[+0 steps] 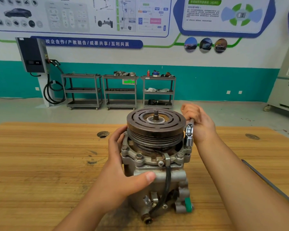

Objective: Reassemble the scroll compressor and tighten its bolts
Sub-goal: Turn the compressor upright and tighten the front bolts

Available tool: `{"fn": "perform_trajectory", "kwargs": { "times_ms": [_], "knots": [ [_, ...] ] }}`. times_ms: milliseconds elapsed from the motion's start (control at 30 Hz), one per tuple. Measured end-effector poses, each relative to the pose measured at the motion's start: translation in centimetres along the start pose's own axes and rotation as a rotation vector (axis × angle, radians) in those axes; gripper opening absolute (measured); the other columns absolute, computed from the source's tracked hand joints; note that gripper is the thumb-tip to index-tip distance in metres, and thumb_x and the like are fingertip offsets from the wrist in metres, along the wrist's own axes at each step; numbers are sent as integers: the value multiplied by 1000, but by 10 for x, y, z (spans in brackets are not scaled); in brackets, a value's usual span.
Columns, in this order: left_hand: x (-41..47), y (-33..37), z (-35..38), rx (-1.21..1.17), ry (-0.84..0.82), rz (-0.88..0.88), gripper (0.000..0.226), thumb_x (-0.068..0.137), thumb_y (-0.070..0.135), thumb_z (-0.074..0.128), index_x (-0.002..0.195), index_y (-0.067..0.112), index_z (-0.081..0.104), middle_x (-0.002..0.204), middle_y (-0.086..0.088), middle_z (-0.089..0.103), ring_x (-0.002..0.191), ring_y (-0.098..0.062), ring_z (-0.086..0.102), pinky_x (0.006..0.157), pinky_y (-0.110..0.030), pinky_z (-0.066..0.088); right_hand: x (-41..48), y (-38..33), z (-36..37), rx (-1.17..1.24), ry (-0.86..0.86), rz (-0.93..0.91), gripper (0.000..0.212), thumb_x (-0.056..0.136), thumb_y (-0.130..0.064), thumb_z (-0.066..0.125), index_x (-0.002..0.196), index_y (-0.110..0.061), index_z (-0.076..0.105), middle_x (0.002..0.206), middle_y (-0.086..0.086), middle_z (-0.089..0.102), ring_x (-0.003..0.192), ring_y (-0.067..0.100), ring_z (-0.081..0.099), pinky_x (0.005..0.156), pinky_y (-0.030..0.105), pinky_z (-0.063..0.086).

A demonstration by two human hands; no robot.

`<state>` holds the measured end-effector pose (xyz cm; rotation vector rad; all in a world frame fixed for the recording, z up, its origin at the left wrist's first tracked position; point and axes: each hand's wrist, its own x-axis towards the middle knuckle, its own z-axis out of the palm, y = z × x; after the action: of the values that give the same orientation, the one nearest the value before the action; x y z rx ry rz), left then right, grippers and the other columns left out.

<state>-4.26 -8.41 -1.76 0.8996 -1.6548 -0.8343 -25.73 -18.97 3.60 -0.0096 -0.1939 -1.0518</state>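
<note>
Chrome ratchet (189, 134) clenched in right hand (199, 124), socket down on a flange bolt (188, 147) at right rim; left hand (123, 170) wrapped round compressor (155, 164) body, upright mid wooden bench (40, 164). Risks, prob.: socket tilting w/ pulley (155, 124) just beside, rounding bolt head; unit twisting or tipping if left grip slackens.

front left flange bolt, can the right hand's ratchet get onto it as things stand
Probably yes. The bolt sits uncovered on the flange; the left hand grips the compressor beside it. The right hand must first lift the ratchet off the right-side bolt.
</note>
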Motion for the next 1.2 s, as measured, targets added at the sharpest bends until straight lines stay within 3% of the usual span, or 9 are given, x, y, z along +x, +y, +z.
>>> {"fn": "perform_trajectory", "kwargs": {
  "times_ms": [233, 433, 567, 667, 933, 1067, 1200],
  "knots": [
    [-1, 1, 0, 29, 6, -7, 89, 46, 57, 72, 108, 80, 13, 107, 61, 34, 104, 30, 43, 73, 9, 32, -18, -3, 2, -1, -61, -270, 42, 101, -19, 36, 59, -14, 32, 48, -8, 19, 38, 4, 14, 30, 17, 16],
    [1, -5, 0, -6, 4, -7, 98, 46, 56, 75, 118, 73, 11, 119, 51, 38, 112, 21, 47, 80, 5, 36, -34, -6, 13, -135, -125, -446, 54, 101, -22, 36, 49, -6, 41, 42, -6, 18, 39, 2, 9, 26, 21, 22],
    [1, -3, 2, 11, 10, -1, 92, 46, 54, 71, 112, 76, 12, 110, 61, 33, 106, 29, 43, 76, 8, 33, -42, -5, 14, -216, -38, -583, 51, 102, -23, 36, 53, -9, 41, 37, -4, 25, 29, 6, 14, 26, 20, 20],
    [1, -2, 3, 1, 14, 6, 95, 46, 53, 70, 119, 66, 12, 106, 63, 31, 104, 32, 40, 75, 9, 32, -43, -3, 16, -292, 59, -706, 42, 103, -26, 35, 62, -14, 36, 39, -6, 24, 27, 7, 20, 28, 17, 17],
    [1, -2, 3, 1, 10, 2, 96, 45, 54, 70, 121, 63, 12, 106, 63, 31, 104, 31, 42, 75, 8, 33, -55, -4, 13, -226, -2, -601, 44, 99, -16, 36, 56, -10, 41, 37, -3, 25, 25, 8, 21, 27, 20, 21],
    [1, -2, 3, -1, 9, 10, 93, 47, 54, 71, 119, 66, 13, 107, 63, 32, 104, 31, 42, 75, 8, 33, -53, -2, 18, -243, 81, -636, 51, 102, -21, 36, 53, -10, 40, 37, -5, 25, 25, 7, 20, 27, 18, 18],
    [1, -2, 2, 11, 14, 9, 92, 46, 56, 70, 117, 69, 13, 106, 64, 30, 104, 32, 40, 74, 9, 33, -49, 0, 21, -278, 135, -657, 45, 103, -21, 35, 59, -14, 36, 37, -5, 25, 25, 6, 20, 26, 17, 18]
  ]
}}
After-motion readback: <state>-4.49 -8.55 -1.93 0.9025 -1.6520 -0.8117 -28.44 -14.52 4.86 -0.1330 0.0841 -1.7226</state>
